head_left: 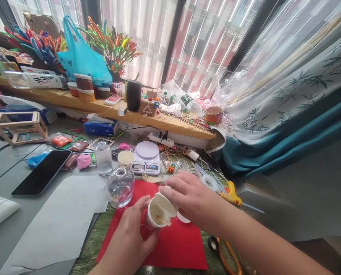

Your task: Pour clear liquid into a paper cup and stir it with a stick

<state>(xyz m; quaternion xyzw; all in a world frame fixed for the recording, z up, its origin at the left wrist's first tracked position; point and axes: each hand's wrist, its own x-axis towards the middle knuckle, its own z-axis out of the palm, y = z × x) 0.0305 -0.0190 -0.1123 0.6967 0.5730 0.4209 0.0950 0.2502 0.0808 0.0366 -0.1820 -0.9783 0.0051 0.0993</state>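
Head view: from my remote seat I watched two bare hands at work over a cluttered tabletop.
Left hand: this hand was grasping the near paper cup, fingers and thumb curved round its side.
Right hand: this one was grasping the tilted paper cup, its mouth tipped toward the near one.
Cups' place: both were above the red sheet, their rims overlapping from my angle; I could not tell whether they touched, nor whether either base met the sheet.
Pale stick: its end jutted past the near cup's rim; I could not make out the contents below.
Glassware: a round glass bottle stood just beside the sheet's upper left corner, with a taller glass bottle behind it.
Weighing corner: I saw a third paper cup next to the white scale.
Left side: a black phone lay near a large white sheet.
Right side: I noted a yellow glue gun beyond the right forearm and orange-handled scissors nearer me.
Ledge: a blue plastic bag and a black cup stood there.
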